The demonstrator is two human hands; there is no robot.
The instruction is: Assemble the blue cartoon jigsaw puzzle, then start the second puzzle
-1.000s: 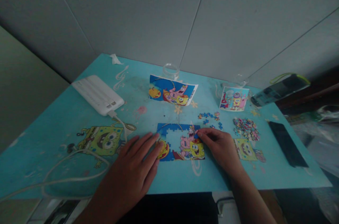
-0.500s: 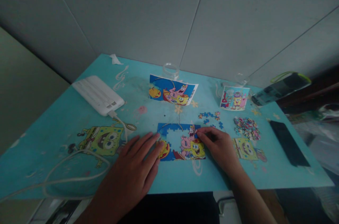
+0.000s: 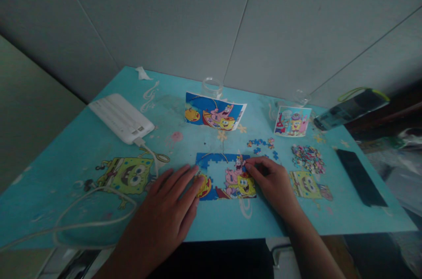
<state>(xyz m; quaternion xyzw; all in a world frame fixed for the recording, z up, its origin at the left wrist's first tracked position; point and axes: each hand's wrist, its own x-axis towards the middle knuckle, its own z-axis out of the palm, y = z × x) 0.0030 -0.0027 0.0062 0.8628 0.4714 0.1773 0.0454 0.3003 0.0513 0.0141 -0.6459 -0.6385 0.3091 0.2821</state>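
A partly assembled jigsaw puzzle (image 3: 237,182) lies flat near the front of the table, with cartoon figures on a blue ground and a gap in its middle. My left hand (image 3: 173,200) rests with outstretched fingers, their tips on the puzzle's left edge. At the upper right edge, the thumb and forefinger of my right hand (image 3: 270,182) are pinched on a small puzzle piece, mostly hidden by the fingertips. Loose blue puzzle pieces (image 3: 260,143) lie just beyond that hand. Behind the puzzle, a picture card (image 3: 214,114) showing the same scene stands against a clear round container (image 3: 212,87).
To the right are a heap of mixed puzzle pieces (image 3: 308,159), a second picture card (image 3: 292,121), a black flat object (image 3: 361,178) and a dark pouch-like item with a green loop (image 3: 352,107). On the left lies a white power bank (image 3: 121,117) with a cable (image 3: 95,225).
The camera view has shifted very slightly. Both hands and the puzzle stay in practically the same place.
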